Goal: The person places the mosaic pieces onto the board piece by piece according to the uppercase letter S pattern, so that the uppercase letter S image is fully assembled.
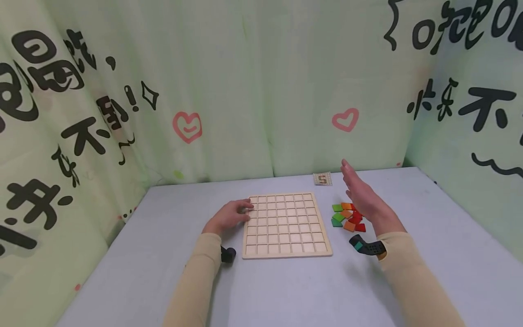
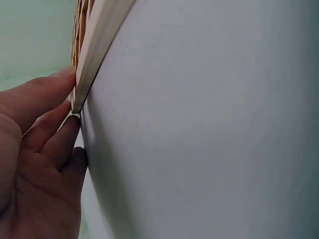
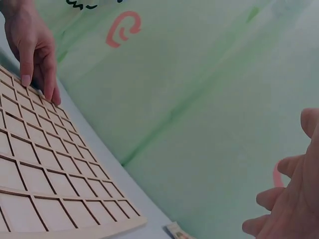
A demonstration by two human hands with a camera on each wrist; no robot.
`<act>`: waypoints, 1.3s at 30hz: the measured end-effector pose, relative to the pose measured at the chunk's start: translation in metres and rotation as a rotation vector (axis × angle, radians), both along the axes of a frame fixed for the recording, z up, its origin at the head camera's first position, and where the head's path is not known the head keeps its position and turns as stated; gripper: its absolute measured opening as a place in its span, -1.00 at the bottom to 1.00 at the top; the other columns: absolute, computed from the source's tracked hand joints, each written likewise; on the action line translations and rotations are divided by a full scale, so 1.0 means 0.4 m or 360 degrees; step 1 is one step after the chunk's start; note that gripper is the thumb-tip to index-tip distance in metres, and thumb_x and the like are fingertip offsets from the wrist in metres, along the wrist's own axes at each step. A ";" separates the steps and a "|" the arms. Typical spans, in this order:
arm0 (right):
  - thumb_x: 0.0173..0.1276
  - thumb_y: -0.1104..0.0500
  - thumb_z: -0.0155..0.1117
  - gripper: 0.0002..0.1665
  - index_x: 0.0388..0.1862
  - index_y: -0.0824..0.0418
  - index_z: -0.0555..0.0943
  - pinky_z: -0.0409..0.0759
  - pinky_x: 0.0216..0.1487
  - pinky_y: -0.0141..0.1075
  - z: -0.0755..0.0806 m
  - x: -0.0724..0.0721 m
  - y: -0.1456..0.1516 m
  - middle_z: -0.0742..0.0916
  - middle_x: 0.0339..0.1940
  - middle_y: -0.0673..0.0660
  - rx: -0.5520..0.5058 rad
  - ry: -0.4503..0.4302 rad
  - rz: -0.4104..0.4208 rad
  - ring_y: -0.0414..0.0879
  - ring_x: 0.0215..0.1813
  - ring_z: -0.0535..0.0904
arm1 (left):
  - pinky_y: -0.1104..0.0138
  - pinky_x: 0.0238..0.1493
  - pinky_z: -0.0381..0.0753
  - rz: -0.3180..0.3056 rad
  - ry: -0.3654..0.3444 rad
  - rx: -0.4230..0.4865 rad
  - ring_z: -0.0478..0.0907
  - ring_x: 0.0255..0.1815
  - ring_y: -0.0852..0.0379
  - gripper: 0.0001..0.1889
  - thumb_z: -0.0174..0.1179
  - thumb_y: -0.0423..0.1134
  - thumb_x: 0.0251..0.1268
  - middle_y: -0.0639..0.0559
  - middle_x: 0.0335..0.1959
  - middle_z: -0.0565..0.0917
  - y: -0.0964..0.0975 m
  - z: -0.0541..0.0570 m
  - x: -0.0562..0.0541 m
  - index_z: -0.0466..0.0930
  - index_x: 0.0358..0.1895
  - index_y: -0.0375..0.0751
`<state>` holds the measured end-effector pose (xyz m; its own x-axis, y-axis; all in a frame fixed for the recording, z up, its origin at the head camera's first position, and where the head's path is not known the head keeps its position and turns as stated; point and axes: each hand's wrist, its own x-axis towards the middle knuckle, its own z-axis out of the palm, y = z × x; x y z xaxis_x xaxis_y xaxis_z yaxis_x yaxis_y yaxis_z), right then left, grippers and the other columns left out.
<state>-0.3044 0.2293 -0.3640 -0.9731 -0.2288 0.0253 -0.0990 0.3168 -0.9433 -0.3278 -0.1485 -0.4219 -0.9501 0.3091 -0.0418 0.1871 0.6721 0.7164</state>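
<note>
A pale wooden grid board (image 1: 288, 225) of square cells lies on the table. At its left edge my left hand (image 1: 230, 215) holds the rim; in the left wrist view the thumb (image 2: 47, 92) is on the rim and the bent fingers (image 2: 62, 142) meet the edge close to the tabletop. My right hand (image 1: 367, 200) is raised on the right with straight fingers, holding nothing. Below and beside it lies a cluster of green, orange and red square tiles (image 1: 347, 214), partly hidden by that hand. The right wrist view shows the right fingers (image 3: 271, 199) apart from the board.
A small beige printed packet (image 1: 322, 178) sits beyond the board's far right corner. The white table (image 1: 135, 254) is bordered at the back and sides by a pale green curtain (image 1: 261, 91) with hearts and black lettering. Both wrists carry dark straps.
</note>
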 end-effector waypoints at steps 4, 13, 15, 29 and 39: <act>0.49 -0.41 -0.39 -0.09 0.57 -0.14 -0.47 -0.30 0.47 0.27 -0.009 0.003 -0.008 -0.30 0.61 0.06 0.0038 0.0060 0.0034 0.14 0.59 -0.45 | 0.07 0.49 0.10 -0.0005 -0.0016 -0.0055 0.12 0.52 -0.06 -0.66 0.28 -0.31 0.24 0.03 0.43 0.38 -0.007 0.007 0.003 0.65 0.10 -0.17; 0.48 -0.38 -0.20 -0.05 0.61 -0.08 -0.32 -0.09 0.43 0.34 -0.026 -0.005 0.000 -0.16 0.63 0.14 0.0282 0.0024 0.0023 0.25 0.59 -0.26 | 0.06 0.48 0.11 -0.0048 -0.0023 -0.0017 0.12 0.52 -0.08 -0.66 0.29 -0.29 0.23 0.00 0.43 0.38 -0.023 0.003 -0.004 0.65 0.09 -0.21; 0.49 -0.33 -0.14 -0.07 0.62 -0.01 -0.23 0.02 0.41 0.33 -0.033 -0.008 0.002 -0.04 0.62 0.21 0.0354 0.0046 -0.0011 0.28 0.57 -0.13 | 0.06 0.48 0.11 -0.0041 -0.0023 -0.0024 0.12 0.52 -0.08 -0.66 0.29 -0.28 0.23 0.00 0.43 0.38 -0.024 0.001 -0.006 0.64 0.09 -0.21; 0.45 0.09 0.17 -0.43 0.36 0.29 0.39 0.54 0.15 0.10 -0.098 -0.013 0.052 0.44 0.32 0.44 0.0865 0.0087 -0.0287 0.34 0.28 0.35 | 0.03 0.49 0.08 0.0019 -0.0088 -0.0016 0.09 0.53 -0.06 -0.64 0.31 -0.26 0.23 0.06 0.44 0.36 -0.007 0.002 -0.007 0.64 0.11 -0.17; 0.40 0.20 0.22 -0.47 0.28 0.41 0.44 0.45 0.22 0.19 -0.132 -0.026 0.098 0.49 0.22 0.48 0.1041 0.0085 -0.0267 0.34 0.20 0.37 | 0.04 0.49 0.08 0.0040 -0.0088 -0.0052 0.10 0.53 -0.05 -0.64 0.31 -0.26 0.23 0.05 0.45 0.35 -0.005 0.002 -0.005 0.64 0.10 -0.18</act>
